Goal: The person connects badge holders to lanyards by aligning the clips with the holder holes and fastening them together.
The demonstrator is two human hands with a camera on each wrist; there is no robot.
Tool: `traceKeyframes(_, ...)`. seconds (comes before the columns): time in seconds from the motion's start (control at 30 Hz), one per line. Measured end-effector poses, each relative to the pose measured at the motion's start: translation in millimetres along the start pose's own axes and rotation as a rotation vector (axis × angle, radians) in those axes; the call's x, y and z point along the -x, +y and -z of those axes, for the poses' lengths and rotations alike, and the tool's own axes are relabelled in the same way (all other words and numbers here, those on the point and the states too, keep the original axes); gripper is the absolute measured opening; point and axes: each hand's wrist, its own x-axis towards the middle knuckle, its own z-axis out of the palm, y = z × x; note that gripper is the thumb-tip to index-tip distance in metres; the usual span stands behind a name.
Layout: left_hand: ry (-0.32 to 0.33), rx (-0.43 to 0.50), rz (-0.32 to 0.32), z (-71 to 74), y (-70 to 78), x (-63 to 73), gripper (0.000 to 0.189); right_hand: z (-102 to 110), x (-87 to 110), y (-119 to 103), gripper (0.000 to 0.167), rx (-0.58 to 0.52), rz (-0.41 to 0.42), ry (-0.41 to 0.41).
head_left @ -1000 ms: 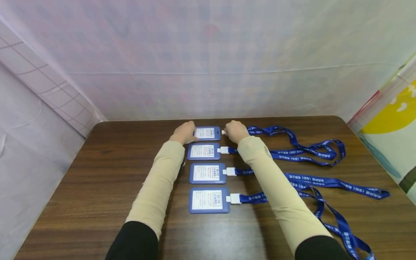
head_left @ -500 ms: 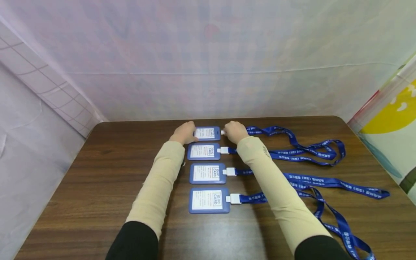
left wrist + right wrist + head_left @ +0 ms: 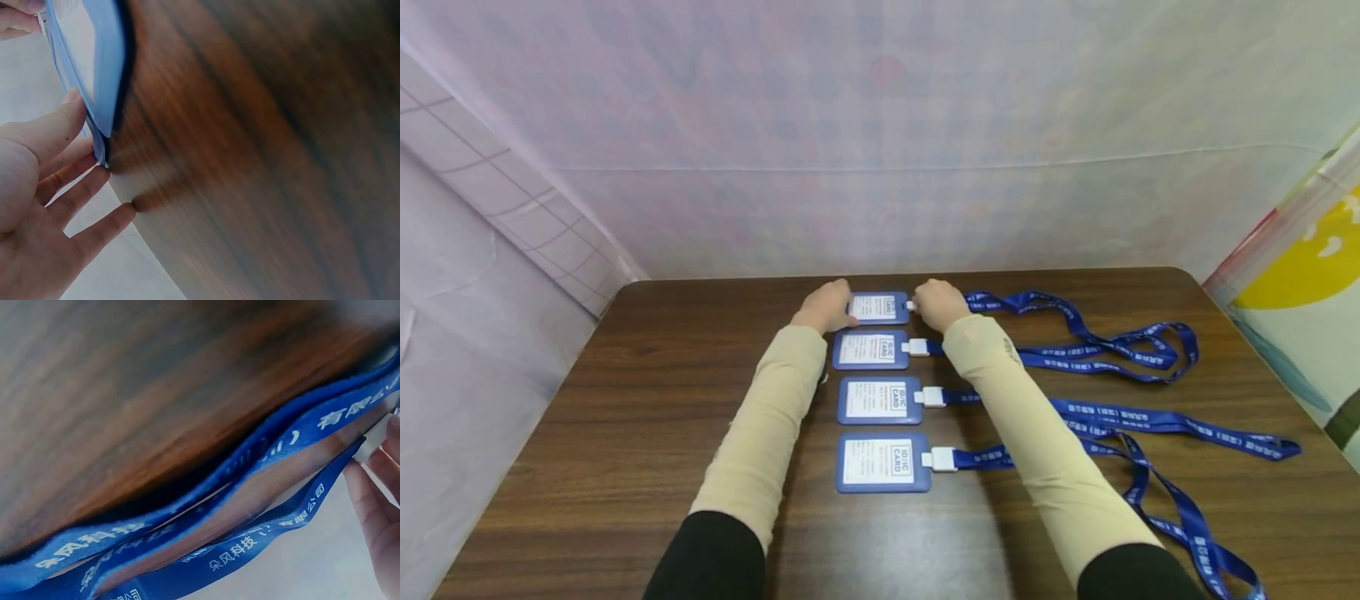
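Observation:
At the table's far side my left hand holds the left end of a blue ID badge holder. The left wrist view has the thumb on the holder's edge and the other fingers spread behind it. My right hand pinches the white clip of a blue lanyard. A small white tip of that clip overlaps the slotted right end of the holder in the head view. The lanyard trails off to the right in loose waves, with white lettering along it.
Below lie three more blue badge holders in a column: an upper one, a middle one and a front one. Each has a white clip and blue lanyard spread rightward, partly under the right arm. A pale cloth hangs behind the wooden table.
My right hand has shifted slightly left with the clip, closing the gap to the badge holder. My left hand and the holder have stayed in place.

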Motion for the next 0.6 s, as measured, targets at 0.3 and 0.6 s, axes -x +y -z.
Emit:
traceKeyframes(0.3,-0.009,0.021,0.009,0.3,1.1,0.1,0.043,-4.1,-4.3,-2.1,0.016,-0.002,0.010,-0.004)
traceKeyframes(0.6,-0.007,0.014,0.008,1.7,1.3,3.0,0.040,-5.2,-5.1,-7.7,0.017,0.004,-0.010,-0.019)
